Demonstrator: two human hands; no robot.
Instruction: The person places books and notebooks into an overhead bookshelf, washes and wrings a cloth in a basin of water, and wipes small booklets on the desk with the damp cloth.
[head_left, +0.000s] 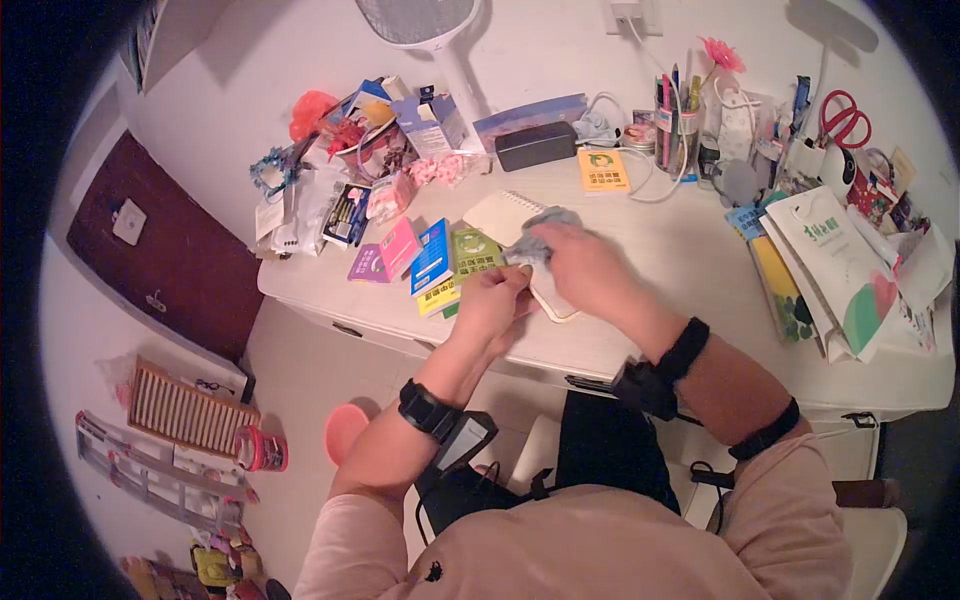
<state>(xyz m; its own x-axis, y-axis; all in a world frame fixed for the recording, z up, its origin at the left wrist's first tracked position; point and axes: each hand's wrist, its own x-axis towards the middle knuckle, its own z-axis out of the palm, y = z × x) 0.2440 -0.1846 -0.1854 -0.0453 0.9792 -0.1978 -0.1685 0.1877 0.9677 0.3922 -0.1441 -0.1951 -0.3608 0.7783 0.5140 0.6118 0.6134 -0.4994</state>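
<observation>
A spiral notebook [492, 217] lies open on the white desk, its coil along the top edge of the upper page. My right hand [572, 262] presses a grey-blue cloth [545, 218] against the notebook, and its fingers are partly hidden by the cloth. Just left of it, my left hand [490, 302] is closed, with thumb and fingers pinching the notebook's lower left side. Several small booklets lie left of my hands: a blue one [432, 256], a green-yellow one [474, 250], a pink one [400, 246] and a purple one [369, 264].
An orange booklet [603, 171] lies near a black speaker [536, 147] at the back. Pens stand in a holder [676, 135] there. A white paper bag [830, 260] and red scissors [846, 118] are at right. Bags and boxes crowd the left, beside a pen case [347, 213].
</observation>
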